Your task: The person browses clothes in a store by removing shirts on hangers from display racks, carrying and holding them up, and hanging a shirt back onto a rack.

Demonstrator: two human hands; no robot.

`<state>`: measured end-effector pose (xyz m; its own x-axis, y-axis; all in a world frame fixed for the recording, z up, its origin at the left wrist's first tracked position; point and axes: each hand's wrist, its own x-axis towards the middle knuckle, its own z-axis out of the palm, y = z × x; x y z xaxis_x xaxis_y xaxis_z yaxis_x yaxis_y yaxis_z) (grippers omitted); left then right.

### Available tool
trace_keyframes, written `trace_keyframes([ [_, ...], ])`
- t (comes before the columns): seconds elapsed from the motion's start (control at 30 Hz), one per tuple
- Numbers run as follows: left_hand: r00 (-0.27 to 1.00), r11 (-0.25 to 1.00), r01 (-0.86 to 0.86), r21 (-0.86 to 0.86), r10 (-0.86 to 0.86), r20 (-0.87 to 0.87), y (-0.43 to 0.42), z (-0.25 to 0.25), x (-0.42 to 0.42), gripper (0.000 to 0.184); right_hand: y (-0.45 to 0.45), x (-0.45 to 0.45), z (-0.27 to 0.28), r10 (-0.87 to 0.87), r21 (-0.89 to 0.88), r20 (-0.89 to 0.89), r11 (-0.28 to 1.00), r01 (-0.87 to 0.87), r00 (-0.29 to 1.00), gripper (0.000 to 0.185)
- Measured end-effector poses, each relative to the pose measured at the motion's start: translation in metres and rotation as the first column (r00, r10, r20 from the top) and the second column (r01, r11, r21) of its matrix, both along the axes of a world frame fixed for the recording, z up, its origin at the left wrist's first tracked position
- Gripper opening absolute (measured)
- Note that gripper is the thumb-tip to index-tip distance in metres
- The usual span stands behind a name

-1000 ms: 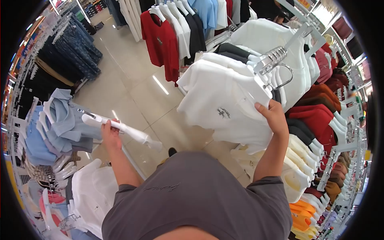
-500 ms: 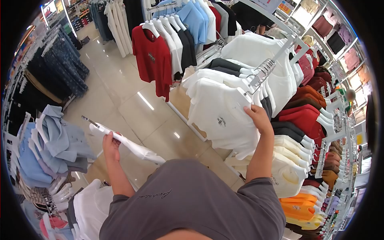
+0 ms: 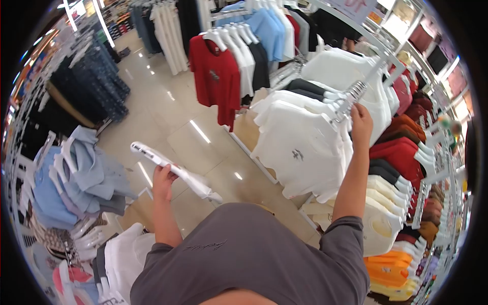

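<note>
Low on the left, my left hand (image 3: pixel 163 182) grips a white hanger (image 3: pixel 145 152) with a folded-looking white garment (image 3: pixel 195 184), held slantwise above the floor. My right hand (image 3: pixel 362 122) is raised at the metal hanger hooks (image 3: pixel 352 99) on the rack's rail, its fingers curled. Exactly what they pinch is too small to make out. Below the hooks hangs a white T-shirt (image 3: pixel 297 134) with a small dark print on its chest, in front of more white and dark shirts.
A red T-shirt (image 3: pixel 216 76) fronts another row ahead. Dark jeans (image 3: pixel 96 86) and light blue shirts (image 3: pixel 86 178) hang on the left. Cream shirts (image 3: pixel 378 218), orange shirts (image 3: pixel 389 267) and red tops (image 3: pixel 401 155) line the right. Shiny tiles (image 3: pixel 173 132) cover the floor.
My right hand has moved up from the white T-shirt's shoulder to the hanger hooks. The white garment in my left hand has turned, and its hook no longer shows. The view has shifted slightly.
</note>
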<state>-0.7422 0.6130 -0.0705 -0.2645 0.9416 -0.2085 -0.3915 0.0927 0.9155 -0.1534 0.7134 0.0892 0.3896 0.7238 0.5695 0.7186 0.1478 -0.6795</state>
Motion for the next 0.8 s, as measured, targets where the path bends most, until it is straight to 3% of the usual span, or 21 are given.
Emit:
trace_keyframes([
  [0.13,1.000,1.000,0.024,-0.013,-0.024,-0.012,-0.007,0.006,-0.003,0.030,0.002,-0.012,0.007,-0.039,-0.026,-0.016,0.999,0.039,0.999,0.025],
  [0.33,1.000,1.000,0.005,-0.029,-0.005,-0.006,-0.015,0.004,-0.010,0.029,-0.001,-0.015,0.007,0.070,0.002,-0.111,0.998,-0.070,0.991,0.024],
  [0.4,1.000,0.999,-0.007,-0.046,0.007,-0.003,-0.017,0.002,-0.011,0.029,0.000,-0.010,0.010,0.062,-0.074,-0.087,0.995,-0.068,0.994,0.026],
  [0.47,0.999,0.997,0.026,-0.069,-0.028,-0.025,-0.017,-0.002,-0.013,0.034,0.004,-0.011,0.009,0.030,0.134,-0.042,0.991,-0.024,0.999,0.028],
  [0.53,0.999,0.998,0.022,-0.067,-0.023,-0.022,-0.017,0.004,-0.009,0.031,-0.004,-0.028,0.030,0.016,0.128,-0.005,0.992,-0.015,1.000,0.031],
  [0.6,0.999,0.997,0.022,-0.072,-0.024,-0.025,-0.015,0.006,-0.005,0.027,-0.011,-0.061,0.055,-0.063,0.257,0.292,0.966,-0.015,0.954,0.031],
  [0.8,0.997,0.994,0.066,-0.087,-0.070,-0.038,-0.005,0.012,0.001,0.026,0.013,-0.074,0.053,0.000,0.121,0.437,0.991,-0.059,0.899,0.030],
])
